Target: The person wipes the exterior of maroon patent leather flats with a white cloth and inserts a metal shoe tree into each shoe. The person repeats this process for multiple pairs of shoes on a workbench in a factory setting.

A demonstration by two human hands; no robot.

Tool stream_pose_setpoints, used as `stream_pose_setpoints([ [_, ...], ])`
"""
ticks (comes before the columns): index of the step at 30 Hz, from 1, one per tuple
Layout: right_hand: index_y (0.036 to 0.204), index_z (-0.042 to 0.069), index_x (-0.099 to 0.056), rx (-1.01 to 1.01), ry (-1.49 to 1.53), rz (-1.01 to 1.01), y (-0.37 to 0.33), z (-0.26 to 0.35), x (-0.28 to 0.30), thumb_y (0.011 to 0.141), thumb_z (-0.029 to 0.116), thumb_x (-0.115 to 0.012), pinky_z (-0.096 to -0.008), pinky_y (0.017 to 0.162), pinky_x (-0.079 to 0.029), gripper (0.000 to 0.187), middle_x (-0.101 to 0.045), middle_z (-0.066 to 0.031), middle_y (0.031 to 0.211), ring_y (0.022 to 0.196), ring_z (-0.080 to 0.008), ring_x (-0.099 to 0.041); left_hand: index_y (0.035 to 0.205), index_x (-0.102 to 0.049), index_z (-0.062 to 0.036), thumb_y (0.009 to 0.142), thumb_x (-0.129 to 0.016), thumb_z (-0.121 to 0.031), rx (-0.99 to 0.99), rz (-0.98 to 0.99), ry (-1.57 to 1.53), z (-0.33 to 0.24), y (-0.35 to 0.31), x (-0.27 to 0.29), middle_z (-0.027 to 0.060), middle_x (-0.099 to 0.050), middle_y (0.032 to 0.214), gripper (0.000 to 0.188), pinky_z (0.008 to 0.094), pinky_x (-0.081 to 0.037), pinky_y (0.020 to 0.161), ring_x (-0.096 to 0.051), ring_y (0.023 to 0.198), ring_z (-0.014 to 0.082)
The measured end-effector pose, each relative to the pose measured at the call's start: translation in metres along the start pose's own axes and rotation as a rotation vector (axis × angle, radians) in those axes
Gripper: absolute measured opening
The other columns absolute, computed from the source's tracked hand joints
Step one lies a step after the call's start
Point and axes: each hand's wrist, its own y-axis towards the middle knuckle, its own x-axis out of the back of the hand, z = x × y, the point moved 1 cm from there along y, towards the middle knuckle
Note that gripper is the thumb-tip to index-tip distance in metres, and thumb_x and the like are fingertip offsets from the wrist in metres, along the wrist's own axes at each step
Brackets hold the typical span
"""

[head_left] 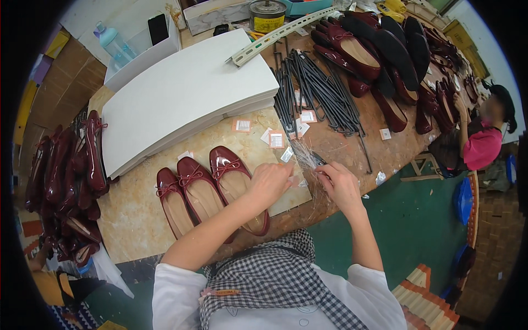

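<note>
My left hand (270, 182) is closed over the table, its fingertips pointing right; whatever it pinches is too small to make out. Just across from it, my right hand (340, 186) pinches at a loose bunch of thin clear plastic strands (306, 154). A small dark tool (319, 159) lies by its fingertips, partly hidden. Left of my hands, three glossy burgundy ballet flats with bows stand side by side: a left one (170, 192), a middle one (192, 179) and a right one (224, 165). My left forearm covers part of them. Small printed labels (276, 139) lie beyond my hands.
A stack of white sheets (187, 93) fills the back left. Black metal rods (324, 91) lie behind the strands, near piled burgundy shoes (355, 52). More shoes (66, 165) hang at the left edge. A person (484, 132) sits at the right by a wooden stool (423, 168).
</note>
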Motion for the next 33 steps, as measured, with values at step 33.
stream_pose_setpoints([
  [33, 0.091, 0.000, -0.067, 0.018, 0.746, 0.090, 0.006, 0.057, 0.032, 0.080, 0.002, -0.069, -0.0277, 0.076, -0.050, 0.011, -0.068, -0.0084, 0.090, 0.084, -0.0167, -0.065, 0.094, -0.068, -0.0004, 0.084, -0.067, -0.008, 0.016, -0.114, -0.842, -0.038, -0.040, 0.038, 0.0107, -0.071, 0.084, 0.012, 0.0290, -0.054, 0.071, -0.070, 0.078, 0.0186],
])
